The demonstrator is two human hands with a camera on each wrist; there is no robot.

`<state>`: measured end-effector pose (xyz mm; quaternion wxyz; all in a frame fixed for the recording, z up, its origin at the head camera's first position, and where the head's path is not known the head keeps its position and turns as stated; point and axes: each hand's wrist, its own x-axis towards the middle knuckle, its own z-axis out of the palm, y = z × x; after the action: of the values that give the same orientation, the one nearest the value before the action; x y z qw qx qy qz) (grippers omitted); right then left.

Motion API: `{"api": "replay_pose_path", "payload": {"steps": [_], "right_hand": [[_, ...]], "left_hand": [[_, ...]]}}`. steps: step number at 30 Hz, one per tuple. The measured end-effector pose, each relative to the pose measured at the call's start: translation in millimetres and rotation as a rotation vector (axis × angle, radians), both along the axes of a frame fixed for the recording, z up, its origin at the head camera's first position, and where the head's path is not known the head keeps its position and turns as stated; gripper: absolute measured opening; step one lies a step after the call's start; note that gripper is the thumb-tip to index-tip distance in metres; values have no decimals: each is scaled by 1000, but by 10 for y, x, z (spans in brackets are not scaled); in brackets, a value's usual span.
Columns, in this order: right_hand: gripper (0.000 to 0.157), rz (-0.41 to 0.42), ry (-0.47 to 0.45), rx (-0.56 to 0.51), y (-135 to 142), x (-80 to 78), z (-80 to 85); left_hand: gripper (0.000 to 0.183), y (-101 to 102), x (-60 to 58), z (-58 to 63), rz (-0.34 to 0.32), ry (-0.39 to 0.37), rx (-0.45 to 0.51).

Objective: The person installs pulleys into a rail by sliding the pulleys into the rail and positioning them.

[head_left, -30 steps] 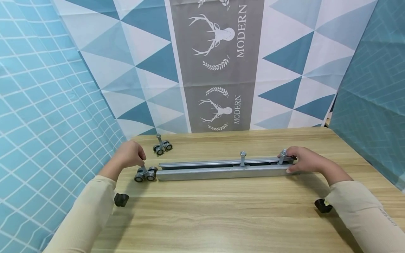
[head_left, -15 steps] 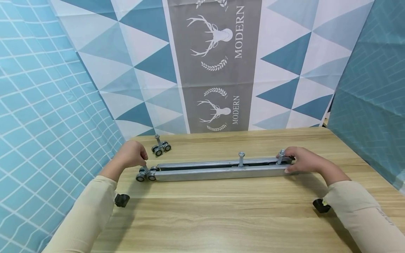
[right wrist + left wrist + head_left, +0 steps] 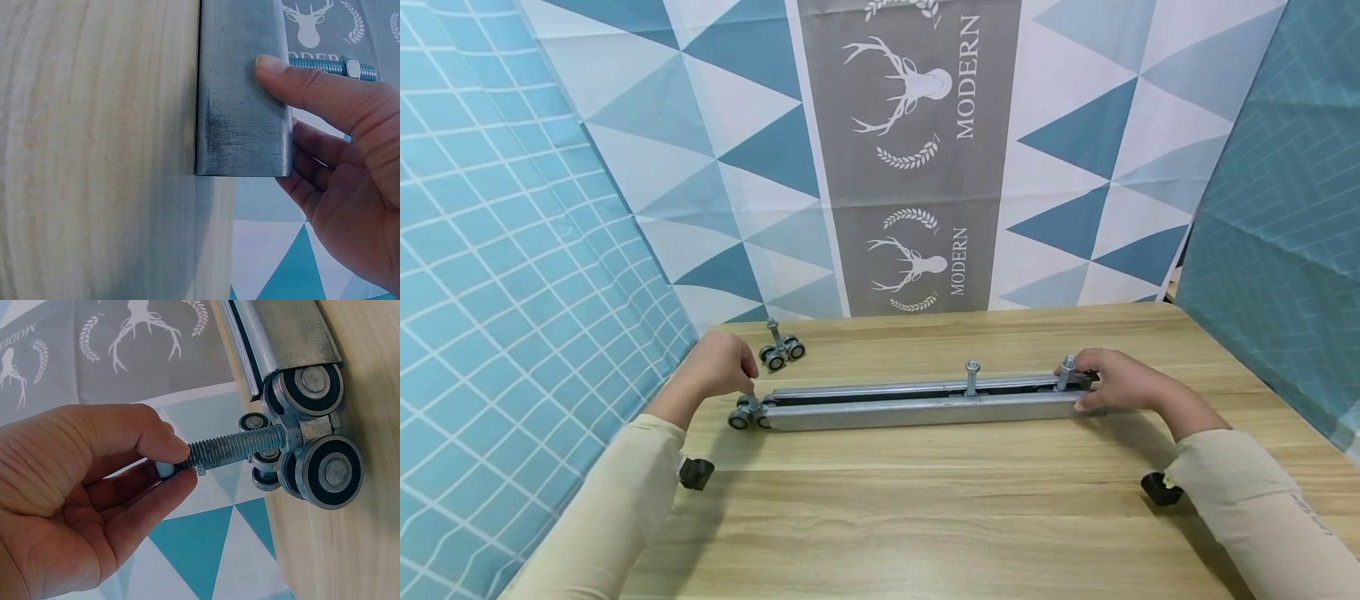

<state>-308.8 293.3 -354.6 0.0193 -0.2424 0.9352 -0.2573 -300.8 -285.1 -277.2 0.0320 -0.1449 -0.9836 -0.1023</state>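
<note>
Grey steel is the star of the head view: a long channel rail (image 3: 917, 413) with an open slot along its top lies across the middle of the frame on a pale wood-grain table (image 3: 925, 525). At its left end, the person's left hand (image 3: 718, 367) pinches a small steel roller trolley with dark-and-silver wheels (image 3: 749, 409), right up against the opening. Over at the right end, the person's right hand (image 3: 1114, 382) grips the rail. One upright steel bolt (image 3: 972, 379) pokes out of the slot right of centre, another steel bolt with a nut (image 3: 1065, 374) stands beside that right hand, and a spare four-wheeled trolley (image 3: 782, 351) sits above the rail's left end, well apart from it.

Left wrist view: thumb and fingertips have the trolley's threaded bolt by its end. The upper wheels are at the rail's mouth, the lower ones clearly outside.

Right wrist view: thumb flat on the rail's side, other fingers behind it, so it's properly held.

Looks like the step in hand is feeding that trolley in. Next move probably calls for keeping the wheels lined up and pushing straight, with the right hand bracing the far end.
</note>
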Motion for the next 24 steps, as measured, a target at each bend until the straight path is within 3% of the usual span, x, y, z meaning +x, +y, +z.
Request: {"api": "replay_pose_path", "payload": {"steps": [11, 17, 24], "right_hand": [[48, -7, -2, 4, 5, -12, -13], [47, -6, -1, 5, 6, -16, -16], [47, -7, -2, 6, 6, -3, -11]], "left_hand": [[14, 54, -22, 9, -25, 43, -63], [20, 101, -41, -38, -71, 49, -20], [18, 185, -45, -54, -64, 30, 1]]}}
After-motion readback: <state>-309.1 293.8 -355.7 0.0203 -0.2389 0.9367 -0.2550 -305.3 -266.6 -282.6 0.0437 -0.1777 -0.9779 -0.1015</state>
